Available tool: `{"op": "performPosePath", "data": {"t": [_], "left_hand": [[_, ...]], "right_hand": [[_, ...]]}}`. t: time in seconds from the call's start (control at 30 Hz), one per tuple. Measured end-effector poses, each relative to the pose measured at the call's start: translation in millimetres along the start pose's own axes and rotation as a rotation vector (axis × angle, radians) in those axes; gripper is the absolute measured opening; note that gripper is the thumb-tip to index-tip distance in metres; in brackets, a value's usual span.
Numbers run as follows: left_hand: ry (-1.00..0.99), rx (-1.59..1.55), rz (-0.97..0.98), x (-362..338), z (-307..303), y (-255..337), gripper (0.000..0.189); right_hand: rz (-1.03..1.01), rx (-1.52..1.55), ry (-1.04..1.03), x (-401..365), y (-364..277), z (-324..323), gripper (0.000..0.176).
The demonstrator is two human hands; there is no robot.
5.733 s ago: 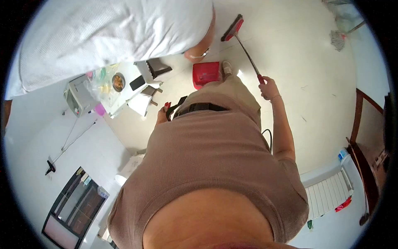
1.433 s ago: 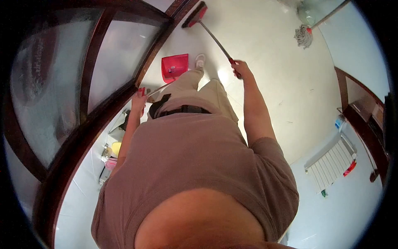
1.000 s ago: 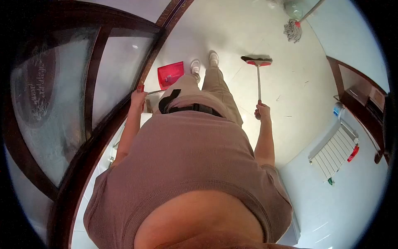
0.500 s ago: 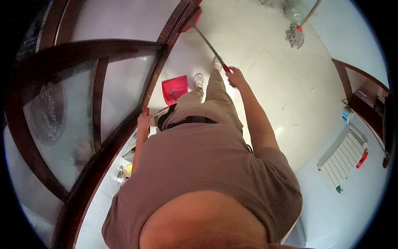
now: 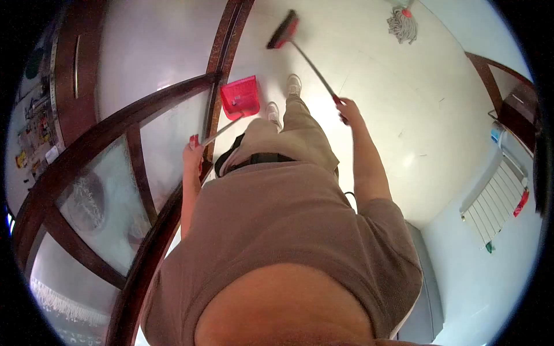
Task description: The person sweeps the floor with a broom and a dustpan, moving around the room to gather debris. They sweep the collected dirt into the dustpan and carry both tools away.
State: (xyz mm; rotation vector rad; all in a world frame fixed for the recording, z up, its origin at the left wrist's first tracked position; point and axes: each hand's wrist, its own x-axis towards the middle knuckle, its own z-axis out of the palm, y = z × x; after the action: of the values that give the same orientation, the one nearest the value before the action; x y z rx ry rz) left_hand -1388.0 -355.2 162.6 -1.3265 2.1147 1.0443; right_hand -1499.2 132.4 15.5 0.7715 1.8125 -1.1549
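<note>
My right hand (image 5: 350,111) is wrapped round the grip of a broom (image 5: 314,72). The broom's red head with dark bristles is out ahead of my feet, at the top of the view, slightly blurred. In my left hand (image 5: 193,154) is the red-ended handle of a long-handled dustpan (image 5: 239,97). Its red pan lies beside the door track, to the left of my shoes, with small bits of debris in it.
A dark-framed glass sliding door (image 5: 135,173) and its floor track (image 5: 222,52) run along my left. A grey string mop (image 5: 402,26) stands at the top right. On the right wall hangs a white rack (image 5: 496,199). Thin dark strands lie on the pale floor (image 5: 398,109).
The broom head has come away from the door track, moving right over the floor. The dustpan has shifted slightly forward and its handle now shows. My view has turned a little.
</note>
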Motion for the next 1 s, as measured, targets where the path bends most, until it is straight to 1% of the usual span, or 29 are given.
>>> {"op": "performPosePath", "data": {"t": [0.07, 0.1, 0.13, 0.17, 0.2, 0.23, 0.27, 0.3, 0.37, 0.4, 0.47, 0.5, 0.57, 0.6, 0.63, 0.67, 0.77, 0.8, 0.83, 0.9, 0.93, 1.0], "left_hand": [[0.022, -0.022, 0.026, 14, -4, 2, 0.015], [0.034, 0.004, 0.056, 25, -2, -5, 0.016], [0.046, 0.029, 0.094, 35, -2, -1, 0.017], [0.042, 0.032, 0.101, 40, -2, 5, 0.017], [0.033, -0.019, 0.090, 45, 0, 14, 0.017], [0.023, -0.072, 0.077, 49, 2, 23, 0.018], [0.025, -0.047, 0.069, 47, 5, 37, 0.018], [0.026, -0.051, 0.074, 43, 5, 29, 0.018], [0.020, -0.050, 0.130, 28, 0, 13, 0.017], [-0.003, -0.086, 0.126, 32, 1, 19, 0.016], [-0.012, -0.025, 0.156, 43, 2, 44, 0.016], [-0.020, 0.031, 0.183, 46, 4, 57, 0.015], [-0.025, 0.023, 0.175, 67, 14, 78, 0.016], [-0.044, 0.045, 0.189, 66, 12, 81, 0.017], [-0.066, 0.068, 0.203, 69, 10, 85, 0.019], [-0.076, 0.151, 0.222, 85, 13, 90, 0.023], [-0.133, 0.077, 0.277, 128, 20, 77, 0.025], [-0.127, 0.168, 0.275, 136, 24, 100, 0.026], [-0.126, 0.160, 0.276, 138, 25, 107, 0.026], [-0.112, 0.233, 0.277, 144, 24, 119, 0.027], [-0.157, 0.176, 0.258, 150, 23, 118, 0.028], [-0.160, 0.173, 0.262, 153, 18, 125, 0.029]], "right_hand": [[0.131, 0.096, 0.081, -37, 39, -30, 0.037], [0.159, 0.209, 0.081, -53, 66, -44, 0.038], [0.209, 0.196, 0.124, -60, 92, -57, 0.038], [0.257, 0.241, 0.162, -72, 116, -68, 0.038], [0.335, 0.229, 0.213, -87, 127, -76, 0.035], [0.388, 0.292, 0.257, -101, 139, -82, 0.033], [0.430, 0.303, 0.321, -113, 150, -84, 0.030], [0.445, 0.319, 0.329, -118, 192, -82, 0.047], [0.481, 0.391, 0.367, -140, 237, -82, 0.039], [0.482, 0.396, 0.367, -143, 242, -80, 0.039], [0.431, 0.523, 0.404, -143, 242, -77, 0.028], [0.433, 0.529, 0.408, -151, 228, -72, 0.028], [0.374, 0.391, 0.447, -167, 183, -54, 0.025], [0.317, 0.430, 0.429, -175, 181, -46, 0.028], [0.309, 0.438, 0.414, -180, 174, -38, 0.033], [0.275, 0.449, 0.392, -177, 161, -32, 0.034], [0.205, 0.415, 0.310, -175, 90, -2, 0.040], [0.163, 0.428, 0.277, -153, 63, 7, 0.040], [0.115, 0.436, 0.238, -137, 42, 15, 0.039], [0.037, 0.357, 0.167, -103, -5, 29, 0.039], [0.006, 0.282, 0.119, -82, -26, 35, 0.039], [-0.068, 0.122, 0.050, -36, -66, 46, 0.039]]}}
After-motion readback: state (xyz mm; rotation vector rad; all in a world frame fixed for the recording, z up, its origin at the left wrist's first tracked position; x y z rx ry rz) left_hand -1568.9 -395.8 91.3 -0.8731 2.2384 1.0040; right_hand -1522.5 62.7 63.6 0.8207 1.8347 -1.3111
